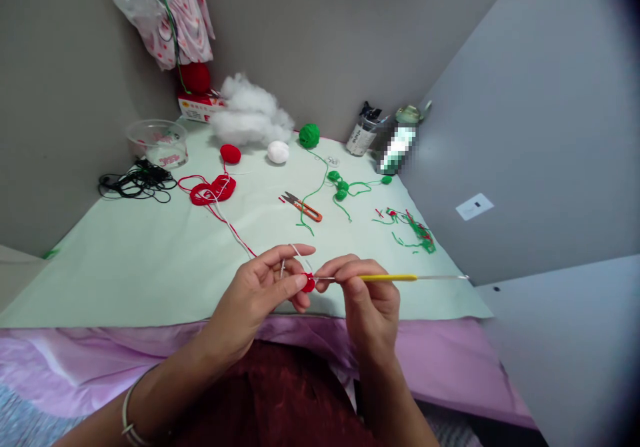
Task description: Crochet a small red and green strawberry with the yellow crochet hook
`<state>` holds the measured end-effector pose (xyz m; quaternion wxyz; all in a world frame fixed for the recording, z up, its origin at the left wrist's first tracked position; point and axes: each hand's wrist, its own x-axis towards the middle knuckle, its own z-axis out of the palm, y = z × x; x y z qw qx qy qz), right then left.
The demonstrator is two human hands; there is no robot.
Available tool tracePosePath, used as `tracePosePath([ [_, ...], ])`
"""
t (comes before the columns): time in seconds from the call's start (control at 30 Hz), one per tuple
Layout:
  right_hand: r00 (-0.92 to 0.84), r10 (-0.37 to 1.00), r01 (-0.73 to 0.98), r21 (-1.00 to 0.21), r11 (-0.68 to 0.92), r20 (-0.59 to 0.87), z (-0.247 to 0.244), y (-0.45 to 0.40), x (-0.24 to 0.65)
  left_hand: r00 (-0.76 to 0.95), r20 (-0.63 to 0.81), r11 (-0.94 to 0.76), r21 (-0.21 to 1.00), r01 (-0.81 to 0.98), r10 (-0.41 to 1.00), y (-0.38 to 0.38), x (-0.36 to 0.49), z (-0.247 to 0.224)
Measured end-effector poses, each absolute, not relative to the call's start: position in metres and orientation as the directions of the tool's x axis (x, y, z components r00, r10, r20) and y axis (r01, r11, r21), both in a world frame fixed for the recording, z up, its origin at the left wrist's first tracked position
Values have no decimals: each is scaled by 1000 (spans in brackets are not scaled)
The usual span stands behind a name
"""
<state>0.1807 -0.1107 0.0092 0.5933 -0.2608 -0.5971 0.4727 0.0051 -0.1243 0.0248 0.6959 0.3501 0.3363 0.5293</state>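
Pinched between the thumb and fingers of my left hand [267,283] is a small red crochet piece [309,283]. White yarn [300,253] runs over the raised forefinger of that hand. My right hand [370,297] grips a crochet hook [390,277] with a yellow handle, its front end meeting the red piece and its other metal end pointing right. Red yarn [243,243] and a white strand lead from the left hand back to a loose red yarn bundle [213,190]. Fingers partly hide the piece, so its stitches are unclear.
Orange thread snips [305,208] lie mid-table. Behind are a red ball [231,154], a white ball [278,152], a green yarn ball [309,135] and white stuffing [250,113]. Black cord [137,179] lies left, green pieces [341,185] and yarn scraps [420,230] right. Walls border the table.
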Motion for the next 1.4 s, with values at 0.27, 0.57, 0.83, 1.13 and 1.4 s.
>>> tracePosePath([
  [0.27,-198,791,-13,-809,588,579,13,-114,185,183,-90,164,881,-443,979,-125,5,23],
  [0.57,-71,911,-273,-886,374,406,5,-113,173,134,-98,145,899,-414,986,-125,6,24],
  [0.83,-36,949,-388,-879,276,314,6,-109,168,174,-132,200,863,-465,976,-125,7,23],
  [1.13,-26,955,-352,-896,269,297,4,-106,167,173,-144,208,869,-449,974,-124,7,23],
  [1.4,-9,954,-346,-896,279,301,4,-107,166,177,-142,206,883,-423,974,-123,8,21],
])
